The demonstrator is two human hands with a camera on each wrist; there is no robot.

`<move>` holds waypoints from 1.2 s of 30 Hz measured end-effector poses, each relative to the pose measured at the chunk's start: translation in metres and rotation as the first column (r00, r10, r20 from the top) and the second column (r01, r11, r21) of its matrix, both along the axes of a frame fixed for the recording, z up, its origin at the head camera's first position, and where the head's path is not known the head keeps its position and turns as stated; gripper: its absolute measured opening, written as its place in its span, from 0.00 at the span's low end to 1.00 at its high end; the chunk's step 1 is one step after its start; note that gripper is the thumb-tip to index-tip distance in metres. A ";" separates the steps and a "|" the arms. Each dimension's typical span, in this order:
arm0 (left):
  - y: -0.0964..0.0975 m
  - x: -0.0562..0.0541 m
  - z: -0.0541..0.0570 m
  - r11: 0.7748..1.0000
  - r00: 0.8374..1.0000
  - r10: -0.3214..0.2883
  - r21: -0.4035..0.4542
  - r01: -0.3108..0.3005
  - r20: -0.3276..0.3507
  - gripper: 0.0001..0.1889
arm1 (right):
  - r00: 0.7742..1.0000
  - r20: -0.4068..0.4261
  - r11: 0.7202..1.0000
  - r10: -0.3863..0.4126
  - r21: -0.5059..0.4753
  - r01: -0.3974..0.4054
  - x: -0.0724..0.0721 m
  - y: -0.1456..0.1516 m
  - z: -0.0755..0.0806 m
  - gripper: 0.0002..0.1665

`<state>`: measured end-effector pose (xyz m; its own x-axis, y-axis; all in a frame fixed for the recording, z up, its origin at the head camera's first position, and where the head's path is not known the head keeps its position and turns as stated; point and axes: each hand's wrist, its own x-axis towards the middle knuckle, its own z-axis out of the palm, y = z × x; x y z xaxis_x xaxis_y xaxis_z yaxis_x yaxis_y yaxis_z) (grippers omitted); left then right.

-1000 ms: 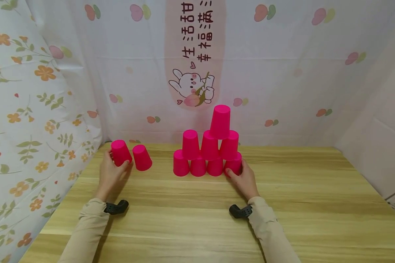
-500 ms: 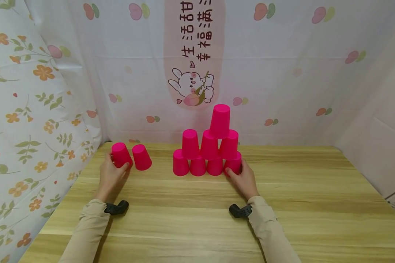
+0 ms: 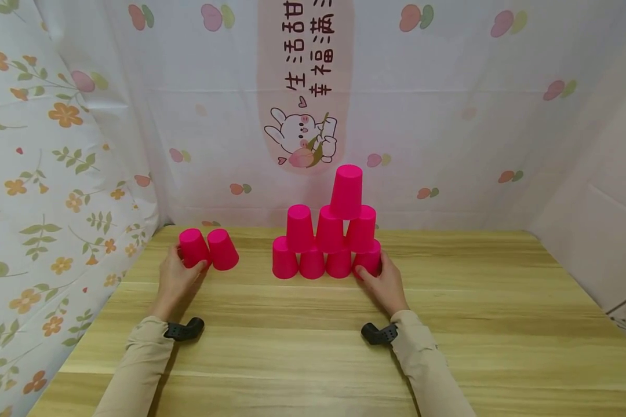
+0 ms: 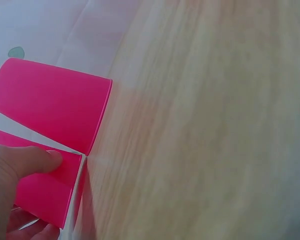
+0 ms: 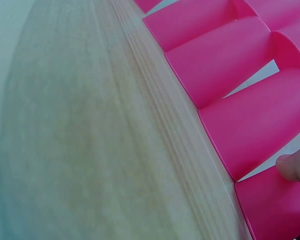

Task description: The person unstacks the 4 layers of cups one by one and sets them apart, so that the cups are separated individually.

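In the head view, the left hand (image 3: 176, 281) is clamped on the left cup (image 3: 193, 246), thumb on the near side and fingers round the far left. This pink cup stands mouth down near the far left corner of the surface (image 3: 292, 347). Just to its right is the second cup (image 3: 223, 250), likewise mouth down; a wide strip of surface separates it from the stack. The stack has a row of four, three cups above, and the top cup (image 3: 346, 192) across the middle and right ones of those three. The right hand (image 3: 383, 284) is clamped round the end cup (image 3: 369, 255) at the bottom right. The surface runs on to the right edge beyond that hand and toward the near side between the forearms; its far edge meets the printed curtain (image 3: 448, 127) close behind the cups.

In the left wrist view, the left thumb (image 4: 35, 161) presses the left cup's wall. Its rim and the second cup's rim come together at one corner; whether they touch, I cannot tell. Wood grain spreads to the right.

In the right wrist view, the right thumb (image 5: 295, 167) rests on the end cup, whose rim nearly meets its neighbour's. Rims line up along the surface, with narrow wedges between the walls.
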<state>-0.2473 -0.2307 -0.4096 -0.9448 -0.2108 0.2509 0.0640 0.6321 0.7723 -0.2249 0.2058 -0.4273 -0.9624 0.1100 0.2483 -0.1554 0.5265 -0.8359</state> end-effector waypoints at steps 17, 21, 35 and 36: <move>-0.002 0.004 0.000 0.998 0.999 -0.050 -0.040 0.051 0.004 0.34 | 1.000 0.007 1.000 -0.010 0.011 0.010 0.001 -0.001 -0.001 0.31; -0.005 0.006 0.003 0.993 0.996 -0.091 -0.077 0.093 0.022 0.35 | 1.000 0.007 1.000 -0.011 0.009 0.011 0.001 -0.001 -0.001 0.31; -0.014 0.012 0.053 0.988 0.989 -0.136 -0.082 0.131 -0.063 0.38 | 1.000 -0.005 1.000 -0.006 0.003 0.006 -0.002 0.001 -0.001 0.31; -0.011 0.012 0.058 0.991 0.986 -0.127 -0.065 0.120 -0.106 0.36 | 1.000 -0.003 1.000 -0.003 0.002 0.003 -0.001 0.001 -0.001 0.31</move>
